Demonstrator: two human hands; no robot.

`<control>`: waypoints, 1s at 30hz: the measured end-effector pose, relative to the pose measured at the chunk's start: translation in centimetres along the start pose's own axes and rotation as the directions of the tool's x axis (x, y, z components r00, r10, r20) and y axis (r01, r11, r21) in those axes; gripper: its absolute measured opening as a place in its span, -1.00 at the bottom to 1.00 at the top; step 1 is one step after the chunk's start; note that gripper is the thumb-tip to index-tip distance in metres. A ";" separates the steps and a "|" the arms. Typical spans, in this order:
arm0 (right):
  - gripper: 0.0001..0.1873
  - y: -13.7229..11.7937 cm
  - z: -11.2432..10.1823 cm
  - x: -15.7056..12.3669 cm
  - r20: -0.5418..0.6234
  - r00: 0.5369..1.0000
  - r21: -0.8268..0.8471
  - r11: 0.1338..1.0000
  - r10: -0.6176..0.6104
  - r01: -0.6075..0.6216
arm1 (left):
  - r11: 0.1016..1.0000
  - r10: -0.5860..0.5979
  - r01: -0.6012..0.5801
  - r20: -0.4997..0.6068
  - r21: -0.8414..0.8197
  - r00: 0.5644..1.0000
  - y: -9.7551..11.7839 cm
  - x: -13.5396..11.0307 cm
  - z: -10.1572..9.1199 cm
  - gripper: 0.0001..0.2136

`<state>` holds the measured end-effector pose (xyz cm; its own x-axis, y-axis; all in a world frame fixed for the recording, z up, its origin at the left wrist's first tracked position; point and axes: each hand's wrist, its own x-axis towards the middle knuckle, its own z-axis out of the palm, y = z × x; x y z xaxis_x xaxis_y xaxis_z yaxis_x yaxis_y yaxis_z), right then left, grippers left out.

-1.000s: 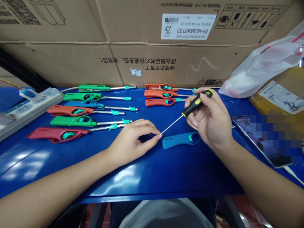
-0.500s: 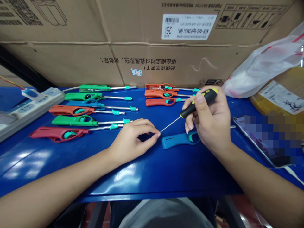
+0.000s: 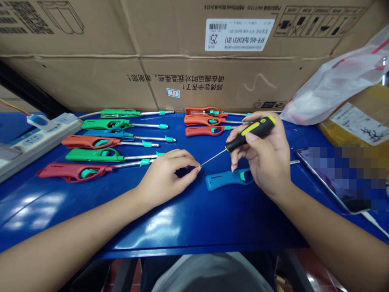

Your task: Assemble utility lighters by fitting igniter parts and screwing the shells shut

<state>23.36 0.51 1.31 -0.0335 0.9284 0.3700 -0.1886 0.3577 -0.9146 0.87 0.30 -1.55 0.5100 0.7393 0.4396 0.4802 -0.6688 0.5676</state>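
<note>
My right hand point(image 3: 264, 158) grips a screwdriver point(image 3: 251, 132) by its black and yellow handle, the thin shaft slanting down to the left. The shaft's tip meets the pinched thumb and forefinger of my left hand point(image 3: 173, 172). Whatever sits between those fingertips, perhaps something tiny at the tip, is too small to name. Below my right hand lies a blue long-necked gas lighter point(image 3: 223, 180) with a turquoise trigger; the hand hides part of it. To the left of my left hand, a red lighter point(image 3: 73, 172) and a green lighter point(image 3: 91, 154) lie with their metal necks pointing at it.
Several more lighters lie at the back left, and orange lighters point(image 3: 206, 130) at the back centre. A power strip point(image 3: 39, 138) runs along the left. A phone point(image 3: 331, 182) with a cable, a plastic bag point(image 3: 331, 89) and a taped parcel are at right. A large carton point(image 3: 106, 69) stands behind.
The screwdriver and my right hand have moved slightly left, and the handle has turned in the fingers. My left fingertips have shifted slightly left and up, still pinched at the tip.
</note>
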 end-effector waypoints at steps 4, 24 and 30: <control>-0.74 0.0 0.1 -0.4 0.027 1.000 -0.027 1.000 -0.009 0.009 | 1.000 0.019 -0.020 0.036 0.016 0.999 -0.1 0.1 0.0 -0.88; -0.78 -0.5 -0.5 -0.9 0.200 0.943 -0.242 0.919 -0.267 0.311 | 1.000 0.017 -0.017 0.248 -0.002 0.969 0.3 -0.3 0.9 -0.56; -0.76 -0.5 -0.6 -1.0 0.258 0.919 -0.250 0.898 -0.299 0.363 | 0.999 0.036 -0.028 0.264 -0.036 0.964 0.4 -0.4 1.2 -0.61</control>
<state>24.08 -0.54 1.29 -0.2275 0.7198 0.6559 0.0639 0.6831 -0.7275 1.69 -0.37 -2.39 0.6977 0.6674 0.2603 0.4396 -0.6858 0.5801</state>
